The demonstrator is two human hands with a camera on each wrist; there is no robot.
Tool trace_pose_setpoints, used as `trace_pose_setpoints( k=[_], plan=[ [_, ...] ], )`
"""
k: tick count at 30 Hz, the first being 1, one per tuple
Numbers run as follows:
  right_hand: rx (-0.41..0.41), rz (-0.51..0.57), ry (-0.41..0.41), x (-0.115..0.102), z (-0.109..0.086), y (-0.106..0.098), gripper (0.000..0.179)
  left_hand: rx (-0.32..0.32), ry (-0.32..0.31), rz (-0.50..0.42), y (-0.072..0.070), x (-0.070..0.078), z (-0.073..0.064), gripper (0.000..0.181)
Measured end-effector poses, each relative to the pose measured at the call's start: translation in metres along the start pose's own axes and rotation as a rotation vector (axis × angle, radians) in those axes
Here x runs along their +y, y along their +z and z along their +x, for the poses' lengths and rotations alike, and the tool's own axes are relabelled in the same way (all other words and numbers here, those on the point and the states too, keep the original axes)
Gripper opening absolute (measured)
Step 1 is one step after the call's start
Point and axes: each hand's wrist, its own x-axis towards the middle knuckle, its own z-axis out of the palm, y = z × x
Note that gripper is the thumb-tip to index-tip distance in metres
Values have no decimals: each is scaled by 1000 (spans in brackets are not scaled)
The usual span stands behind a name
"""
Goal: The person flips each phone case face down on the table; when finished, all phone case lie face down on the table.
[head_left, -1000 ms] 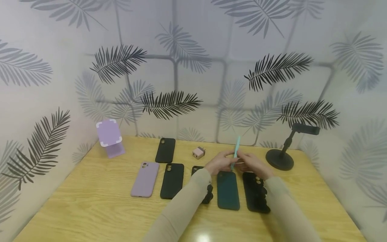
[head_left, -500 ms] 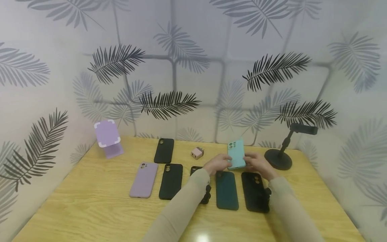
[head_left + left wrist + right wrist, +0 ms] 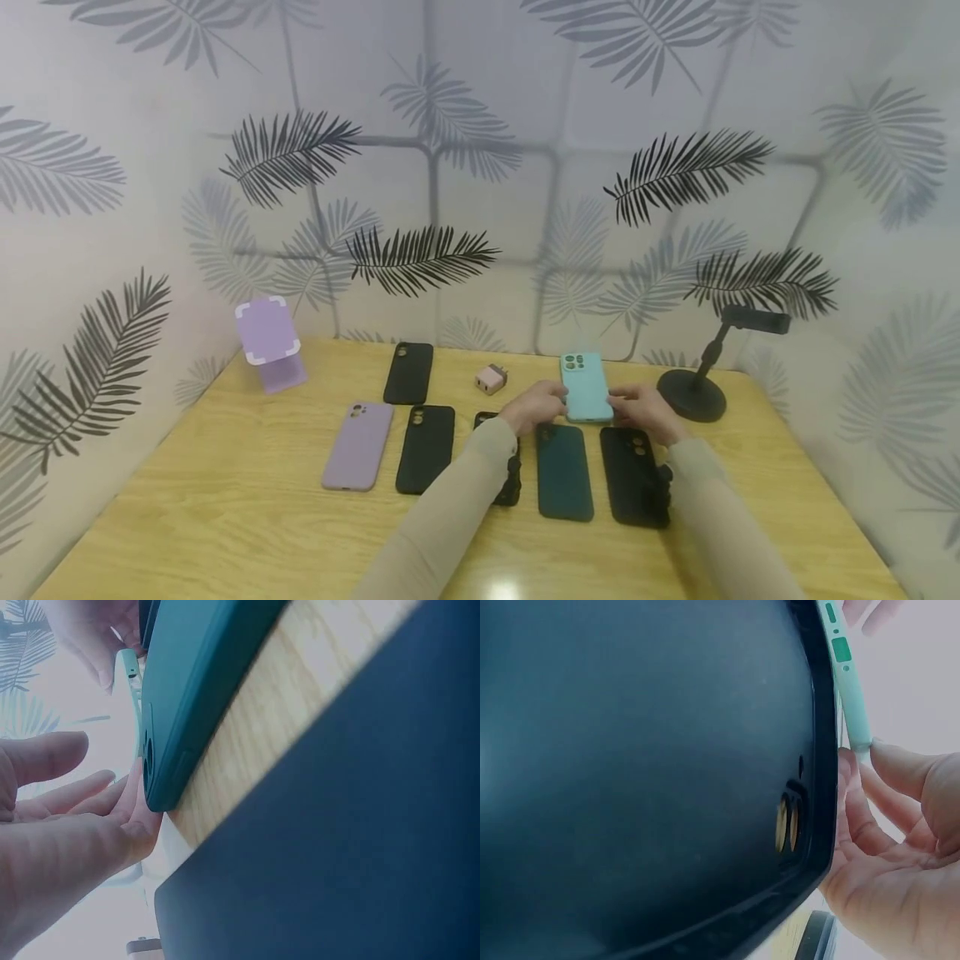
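A mint phone case (image 3: 587, 387) lies at the back of the table, its camera cutouts toward the wall. At its left edge is my left hand (image 3: 534, 406); the left wrist view shows the thumb apart from fairly straight fingers near the case. My right hand (image 3: 647, 411) pinches the lower right corner, thumb tip against the mint case (image 3: 847, 682) in the right wrist view. In front lie a dark teal phone case (image 3: 565, 472) and a black phone case (image 3: 630, 475). Another black phone case (image 3: 512, 487) is partly hidden by my left arm.
Further left are a lilac phone case (image 3: 358, 446) and two black ones, one nearer (image 3: 425, 450) and one farther back (image 3: 408, 372). A pink charger plug (image 3: 491, 379) sits near the wall. A lilac stand (image 3: 272, 342) and a black stand (image 3: 701, 379) flank the back.
The mint case went from upright and edge-on between both hands to tilted with its back toward me, then down flat on the table. My left thumb has come away from it.
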Motion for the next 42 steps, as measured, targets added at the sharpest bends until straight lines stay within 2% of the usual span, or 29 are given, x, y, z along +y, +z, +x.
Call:
trace_pose_setpoints(
  k=[6,11,15,21,24,27,34,38,42],
  plan=[
    [-47,6,-58,3,-2,-5,42,1,1,-36,-2,0,1,51],
    [-99,104,-111,9,-12,-15,47,72,55,-87,-1,1,-4,47],
    [-89,95,-145,13,-25,-24,48,111,88,-107,1,2,-11,41],
    [-80,-32,-221,17,-45,-37,48,47,98,-76,7,7,-23,39],
    [-79,-78,-239,18,-56,-42,48,21,92,-92,14,11,-28,39],
    [-69,-96,-214,19,-69,-44,49,-12,86,-129,23,13,-34,39],
    [-194,-24,-61,28,-90,-45,59,-115,78,-188,44,15,-55,46],
    [-218,-51,-89,30,-96,-43,59,-172,75,-179,53,14,-64,52],
    [-243,-51,-116,29,-98,-38,57,-180,65,-155,60,13,-69,54]
  ],
)
